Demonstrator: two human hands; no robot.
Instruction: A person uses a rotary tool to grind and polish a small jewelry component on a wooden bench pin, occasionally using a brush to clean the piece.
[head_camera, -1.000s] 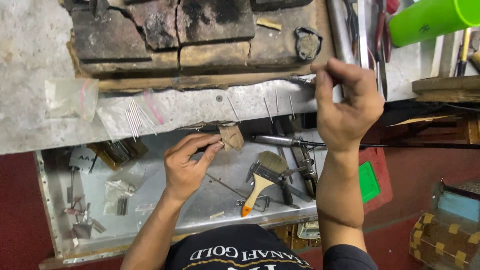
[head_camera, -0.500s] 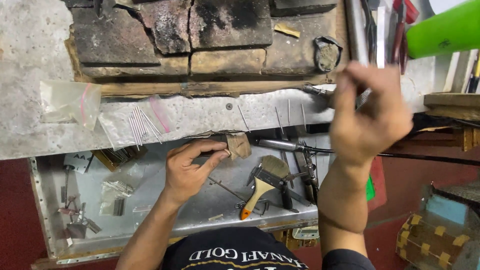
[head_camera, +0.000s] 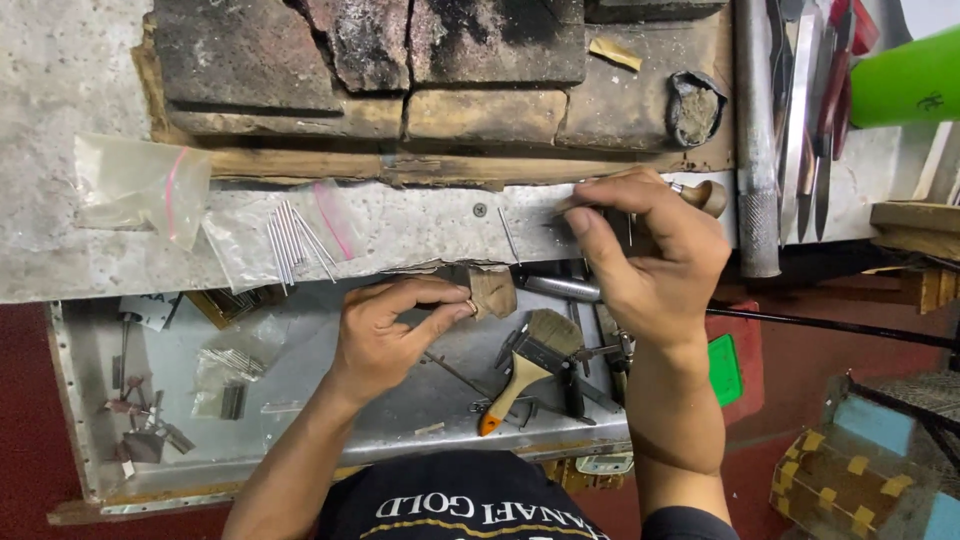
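Observation:
My left hand (head_camera: 390, 330) hovers over the metal drawer tray (head_camera: 300, 440), fingers curled, thumb and forefinger pinching something small beside a worn wooden bench pin (head_camera: 492, 291). My right hand (head_camera: 650, 250) rests on the grey benchtop edge (head_camera: 420, 225), its fingertips closed on thin metal rods or tools at the bench edge; a wooden tool handle knob (head_camera: 712, 195) pokes out behind it. A single thin metal rod (head_camera: 509, 236) lies just left of that hand. What the right fingers hold is partly hidden.
A bundle of thin metal rods (head_camera: 290, 240) and clear plastic bags (head_camera: 140, 185) lie on the bench at left. Charred bricks (head_camera: 420, 60) sit behind. A paintbrush (head_camera: 525, 365) and pliers lie in the tray. Files and a green cylinder (head_camera: 905, 80) stand at right.
My right hand came down from the tools at upper right to the bench edge beside the wooden knob. My left hand has stayed at the bench pin.

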